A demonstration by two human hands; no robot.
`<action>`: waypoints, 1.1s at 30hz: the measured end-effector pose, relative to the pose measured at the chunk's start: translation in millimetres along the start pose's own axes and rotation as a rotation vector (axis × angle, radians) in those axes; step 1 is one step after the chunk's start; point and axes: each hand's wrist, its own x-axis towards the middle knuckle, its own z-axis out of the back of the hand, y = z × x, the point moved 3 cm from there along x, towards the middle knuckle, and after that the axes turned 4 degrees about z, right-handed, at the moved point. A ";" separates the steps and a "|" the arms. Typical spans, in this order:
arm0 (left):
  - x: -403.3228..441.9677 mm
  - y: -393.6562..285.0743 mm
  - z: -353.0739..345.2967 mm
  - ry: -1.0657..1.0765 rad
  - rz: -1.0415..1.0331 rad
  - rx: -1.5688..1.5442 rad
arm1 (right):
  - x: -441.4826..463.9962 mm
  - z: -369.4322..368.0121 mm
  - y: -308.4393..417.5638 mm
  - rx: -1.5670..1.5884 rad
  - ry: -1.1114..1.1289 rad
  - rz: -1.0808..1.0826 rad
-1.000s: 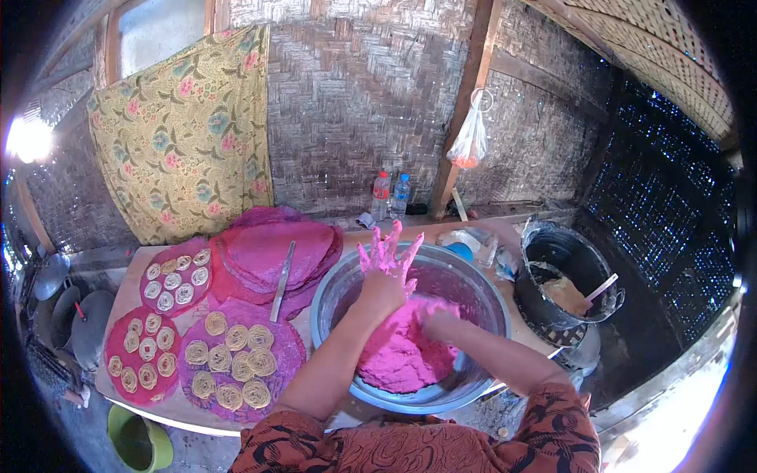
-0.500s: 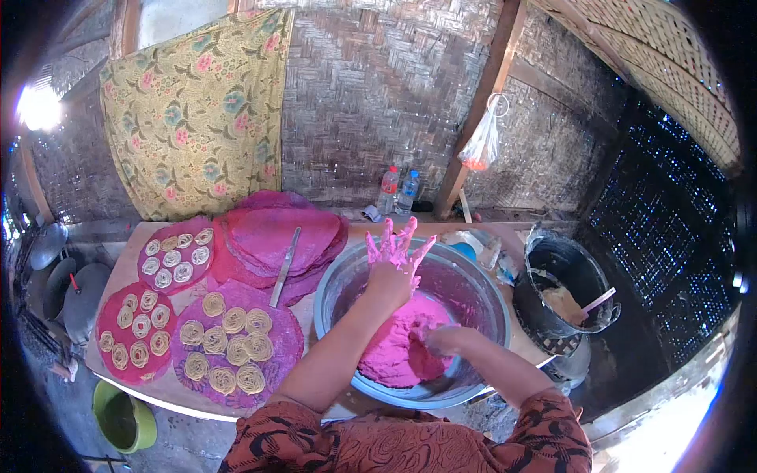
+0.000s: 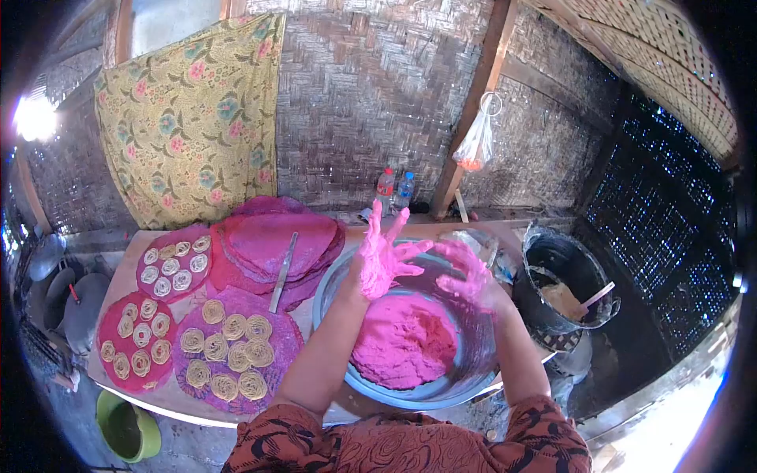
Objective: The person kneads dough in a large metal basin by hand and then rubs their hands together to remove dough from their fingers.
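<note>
Pink dough (image 3: pixel 398 343) fills the bottom of a wide blue-grey basin (image 3: pixel 481 370), with a darker hollow on its right side. Over the basin's far left rim I hold up my left hand (image 3: pixel 382 264), coated in pink, its fingers spread and holding nothing. Facing it, above the far right part of the basin, is my right hand (image 3: pixel 471 276), slightly blurred and also smeared pink. Its fingers are apart and point toward the left hand. Neither hand touches the dough.
Left of the basin lie a stack of pink mats (image 3: pixel 272 236), a flat metal blade (image 3: pixel 285 272), and mats with several coiled noodle-like rounds (image 3: pixel 238 351). A black pot (image 3: pixel 564 260) with a paddle (image 3: pixel 598 296) stands right. Two bottles (image 3: pixel 385 189) stand behind; a green tub (image 3: pixel 146 430) sits below.
My right hand has come up out of the dough and moved to the basin's far right side. My left hand has turned and stays raised with fingers spread.
</note>
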 end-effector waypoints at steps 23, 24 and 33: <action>4.2 17.6 8.4 0.257 0.297 -0.147 | 10.2 -37.9 -55.1 1.312 -0.028 -0.407; 4.0 16.2 6.4 0.259 0.299 -0.142 | 6.8 -29.3 -69.6 1.397 -0.113 -0.336; 5.3 21.4 17.8 -0.090 -0.133 0.390 | 6.2 -58.5 -11.8 0.341 -0.143 0.216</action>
